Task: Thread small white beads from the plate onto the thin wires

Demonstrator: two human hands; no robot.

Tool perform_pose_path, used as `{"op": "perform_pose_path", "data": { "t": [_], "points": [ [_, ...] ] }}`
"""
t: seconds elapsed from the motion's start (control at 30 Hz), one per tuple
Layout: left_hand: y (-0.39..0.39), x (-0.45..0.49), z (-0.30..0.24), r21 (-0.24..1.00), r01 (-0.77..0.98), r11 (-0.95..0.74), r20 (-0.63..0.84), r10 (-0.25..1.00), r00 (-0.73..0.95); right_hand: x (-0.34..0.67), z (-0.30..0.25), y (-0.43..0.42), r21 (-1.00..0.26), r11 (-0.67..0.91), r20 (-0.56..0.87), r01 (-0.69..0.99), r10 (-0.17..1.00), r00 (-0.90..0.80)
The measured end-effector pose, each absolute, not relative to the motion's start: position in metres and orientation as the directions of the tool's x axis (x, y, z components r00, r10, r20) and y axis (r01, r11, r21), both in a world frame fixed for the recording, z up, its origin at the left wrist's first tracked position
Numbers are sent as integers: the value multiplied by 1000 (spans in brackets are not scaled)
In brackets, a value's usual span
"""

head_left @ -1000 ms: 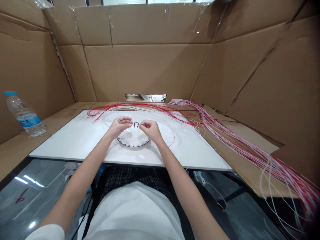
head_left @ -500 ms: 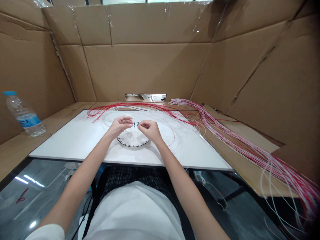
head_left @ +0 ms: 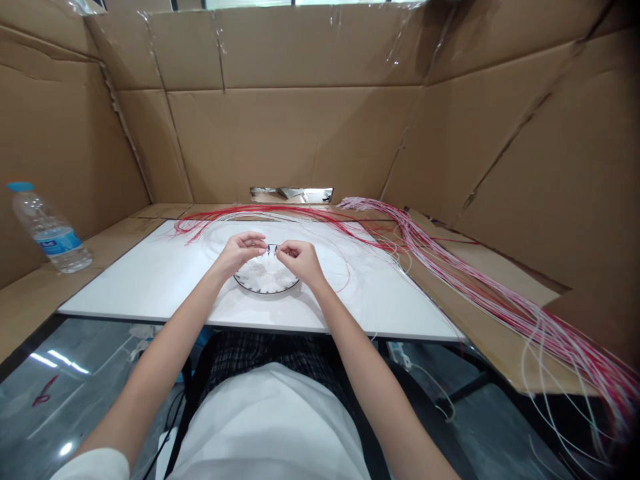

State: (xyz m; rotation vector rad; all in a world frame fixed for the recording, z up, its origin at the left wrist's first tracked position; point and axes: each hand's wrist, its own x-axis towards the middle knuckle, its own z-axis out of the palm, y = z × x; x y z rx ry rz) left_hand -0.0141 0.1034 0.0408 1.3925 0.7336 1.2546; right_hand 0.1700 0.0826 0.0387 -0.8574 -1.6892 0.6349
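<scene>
Moved: right hand (head_left: 299,261) is drawn nearer left hand (head_left: 240,252).
Grip: both pinched together above a round disc (head_left: 265,292); anything held cannot be made out.
Remaining: red-and-white wires (head_left: 480,293) are left lying loose.

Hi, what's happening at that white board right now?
Left-hand grip and right-hand grip pinched at the far rim of a notched round disc. Thin red-and-white wires trail off rightward, not over the hands.

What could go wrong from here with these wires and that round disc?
The loose red and white wires sprawl across the white board and over its right edge, so they may tangle or snag. The notched round disc might slip, since the left hand and right hand work only at its far edge.
</scene>
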Motion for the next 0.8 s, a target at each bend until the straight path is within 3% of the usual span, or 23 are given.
{"op": "perform_pose_path", "data": {
  "t": [0.57, 0.8],
  "points": [
    [102, -12, 40, 930, -173, -324, 363, 886, 290, 170, 40, 82, -760, 606, 582, 234, 795, -168],
    [99, -12, 43, 918, -60, -391, 392, 881, 263, 170, 39, 83, -755, 613, 590, 233, 790, -167]
  ]
}}
